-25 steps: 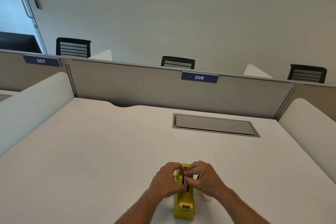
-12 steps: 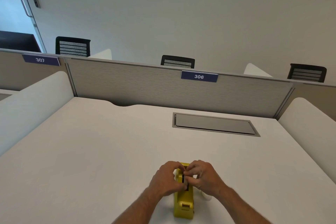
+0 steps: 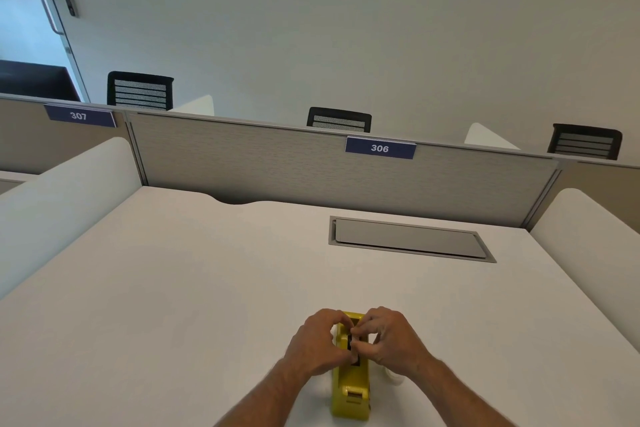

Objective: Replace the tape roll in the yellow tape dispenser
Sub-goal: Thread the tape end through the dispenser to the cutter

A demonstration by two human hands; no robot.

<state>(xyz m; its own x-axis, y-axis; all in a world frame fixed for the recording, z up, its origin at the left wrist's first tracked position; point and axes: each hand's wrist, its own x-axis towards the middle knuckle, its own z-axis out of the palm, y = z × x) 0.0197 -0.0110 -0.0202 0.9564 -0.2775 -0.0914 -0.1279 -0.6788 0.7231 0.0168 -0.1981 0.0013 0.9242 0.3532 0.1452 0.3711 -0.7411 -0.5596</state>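
The yellow tape dispenser [image 3: 350, 392] stands on the white desk [image 3: 173, 288] near its front edge, cutter end toward me. My left hand [image 3: 317, 343] wraps the dispenser's left side. My right hand [image 3: 391, 340] presses in from the right, fingertips pinched over the dark slot in the dispenser's top, where a small black piece shows between the fingers. The tape roll itself is hidden by my hands. A pale roll-like object [image 3: 393, 376] peeks out on the desk just right of the dispenser, under my right wrist.
A grey cable hatch [image 3: 408, 239] is set flush in the desk at the back right. A grey partition [image 3: 277, 166] with label 306 closes the far edge, and white curved side panels [image 3: 52, 191] flank the desk. Black chair backs stand behind the partition.
Both hands stay clasped on the dispenser's top; the fingers have shifted slightly around the slot. The view has drifted a little, nothing else moved.
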